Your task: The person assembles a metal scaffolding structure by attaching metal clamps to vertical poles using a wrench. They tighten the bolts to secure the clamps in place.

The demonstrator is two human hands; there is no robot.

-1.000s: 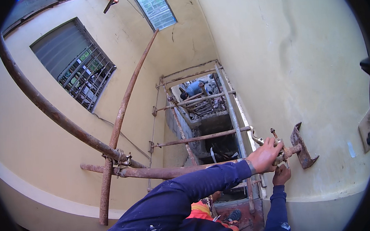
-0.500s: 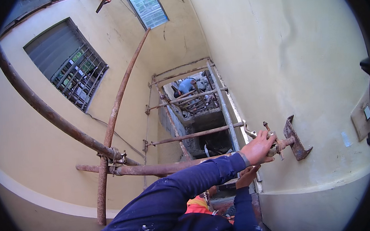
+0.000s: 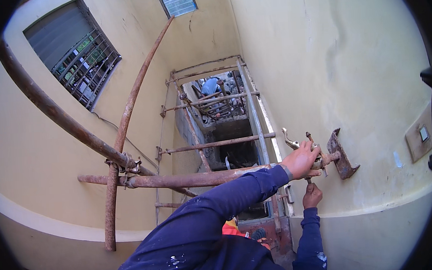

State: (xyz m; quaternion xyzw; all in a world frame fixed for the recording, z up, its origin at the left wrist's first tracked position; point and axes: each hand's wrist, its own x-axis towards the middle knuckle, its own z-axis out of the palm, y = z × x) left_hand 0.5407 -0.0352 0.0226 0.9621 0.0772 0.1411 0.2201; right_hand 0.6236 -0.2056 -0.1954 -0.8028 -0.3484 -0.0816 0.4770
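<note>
At right of frame, the left hand (image 3: pixel 300 161) wraps a brassy clamp (image 3: pixel 318 164) in line with a rusty pipe (image 3: pixel 204 179) running left-right; directly below, the right hand (image 3: pixel 312 196) pinches a short stem (image 3: pixel 308 181)

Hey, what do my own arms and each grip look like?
The navy-blue, long fabric left sleeve carries whitish specks; the matching right sleeve has a pale smudge. The left grip and right grip are bare human hands, without gloves.

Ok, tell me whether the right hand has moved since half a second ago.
Yes: the right hand has moved rightward, closer to the rusty bracket than it was half a second ago.
</note>
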